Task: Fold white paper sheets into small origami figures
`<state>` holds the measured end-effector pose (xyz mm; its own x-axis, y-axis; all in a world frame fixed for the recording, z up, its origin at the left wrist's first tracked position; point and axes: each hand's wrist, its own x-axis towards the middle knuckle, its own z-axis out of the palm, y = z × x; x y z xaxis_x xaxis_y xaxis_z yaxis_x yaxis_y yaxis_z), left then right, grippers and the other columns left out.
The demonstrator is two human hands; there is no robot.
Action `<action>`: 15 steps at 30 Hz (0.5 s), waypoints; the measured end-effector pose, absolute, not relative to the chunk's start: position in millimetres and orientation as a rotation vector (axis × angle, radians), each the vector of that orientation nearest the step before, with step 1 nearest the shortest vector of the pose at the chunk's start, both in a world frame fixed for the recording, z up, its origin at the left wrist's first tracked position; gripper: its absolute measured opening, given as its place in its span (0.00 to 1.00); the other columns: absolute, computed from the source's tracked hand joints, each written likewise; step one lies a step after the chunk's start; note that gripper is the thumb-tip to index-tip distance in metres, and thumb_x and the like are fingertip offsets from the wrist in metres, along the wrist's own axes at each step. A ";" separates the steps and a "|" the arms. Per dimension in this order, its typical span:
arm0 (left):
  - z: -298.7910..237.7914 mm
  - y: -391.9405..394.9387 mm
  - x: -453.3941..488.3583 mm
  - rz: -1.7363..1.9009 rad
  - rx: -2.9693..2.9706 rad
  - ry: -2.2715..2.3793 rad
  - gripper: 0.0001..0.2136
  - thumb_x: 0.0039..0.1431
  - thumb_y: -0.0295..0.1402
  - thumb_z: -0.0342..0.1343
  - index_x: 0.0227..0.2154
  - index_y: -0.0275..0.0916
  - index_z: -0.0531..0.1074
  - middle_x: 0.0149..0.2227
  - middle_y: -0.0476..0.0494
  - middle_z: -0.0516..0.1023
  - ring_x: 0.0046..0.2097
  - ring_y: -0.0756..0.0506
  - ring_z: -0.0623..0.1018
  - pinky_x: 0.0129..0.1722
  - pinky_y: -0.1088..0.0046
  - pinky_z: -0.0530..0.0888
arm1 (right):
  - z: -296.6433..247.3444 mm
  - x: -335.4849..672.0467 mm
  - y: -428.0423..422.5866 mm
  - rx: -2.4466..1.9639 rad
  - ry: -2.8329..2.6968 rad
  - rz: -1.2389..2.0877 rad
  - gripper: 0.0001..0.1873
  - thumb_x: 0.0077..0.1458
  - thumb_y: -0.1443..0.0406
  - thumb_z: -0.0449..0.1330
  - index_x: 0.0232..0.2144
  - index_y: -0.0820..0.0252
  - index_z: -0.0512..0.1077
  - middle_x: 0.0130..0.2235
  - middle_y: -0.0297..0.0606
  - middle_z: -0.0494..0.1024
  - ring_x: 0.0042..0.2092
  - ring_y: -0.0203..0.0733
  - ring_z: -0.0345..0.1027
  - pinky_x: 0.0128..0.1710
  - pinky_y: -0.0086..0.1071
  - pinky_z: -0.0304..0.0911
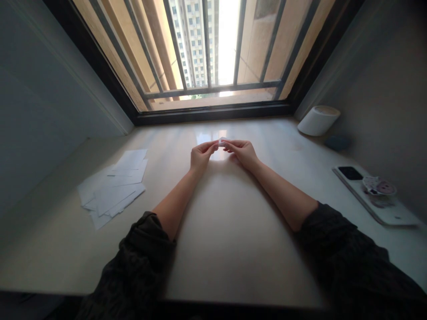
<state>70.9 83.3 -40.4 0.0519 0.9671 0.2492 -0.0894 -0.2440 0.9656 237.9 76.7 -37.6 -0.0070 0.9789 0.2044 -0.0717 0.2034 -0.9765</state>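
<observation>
Both my hands meet over the middle of a pale windowsill counter [233, 231]. My left hand [200, 156] and my right hand [243, 152] each pinch one end of a small white folded piece of paper [221, 142], held just above the surface. Fingers of both hands are closed in a pinch. Dark sleeves are pushed up on both forearms. A loose pile of several white paper sheets [113, 186] lies flat to the left of my left arm.
A white roll of tissue [318, 120] lies at the back right, with a small dark object [336, 142] beside it. A phone with a round sticker grip [373, 193] lies at the right edge. A barred window [213, 95] closes the far side.
</observation>
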 end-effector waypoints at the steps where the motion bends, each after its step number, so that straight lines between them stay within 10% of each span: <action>1: -41.0 83.9 70.5 1.380 1.324 0.980 0.19 0.44 0.45 0.67 0.37 0.38 0.81 0.36 0.41 0.82 0.35 0.48 0.78 0.40 0.69 0.73 | -36.9 237.3 76.2 -0.995 -1.262 1.092 0.18 0.42 0.52 0.70 0.33 0.55 0.82 0.30 0.38 0.81 0.32 0.38 0.72 0.32 0.32 0.68; 15: -40.5 85.4 67.6 1.353 1.128 0.956 0.20 0.38 0.41 0.71 0.37 0.39 0.81 0.35 0.41 0.83 0.37 0.47 0.80 0.45 0.65 0.74 | -38.7 234.8 78.9 -1.003 -1.264 1.041 0.19 0.37 0.49 0.71 0.27 0.56 0.79 0.28 0.36 0.80 0.31 0.39 0.72 0.35 0.35 0.68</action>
